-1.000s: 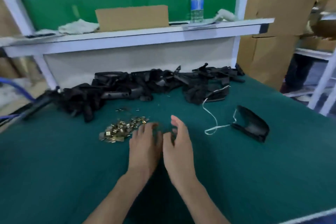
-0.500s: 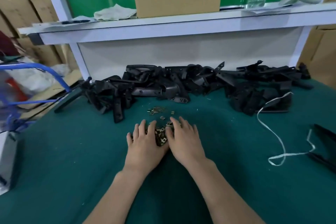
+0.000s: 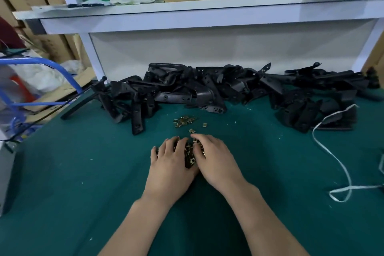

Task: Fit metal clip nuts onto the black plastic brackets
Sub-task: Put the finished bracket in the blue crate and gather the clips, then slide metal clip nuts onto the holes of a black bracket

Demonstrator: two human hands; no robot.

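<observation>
On green felt bench (image 3: 83, 172), left hand (image 3: 170, 164) and right hand (image 3: 216, 160) now cover small brassy metal clip nuts (image 3: 190, 158), fingers (image 3: 176, 144) spread; fitting unstarted.

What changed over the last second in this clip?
The left hand and right hand moved left onto the pile of metal clip nuts; a second ago they were beside it, the right one lifted. Now they cover it side by side, no grip on any nut plainly visible. The heap of black plastic brackets and the white cord stayed put.
</observation>
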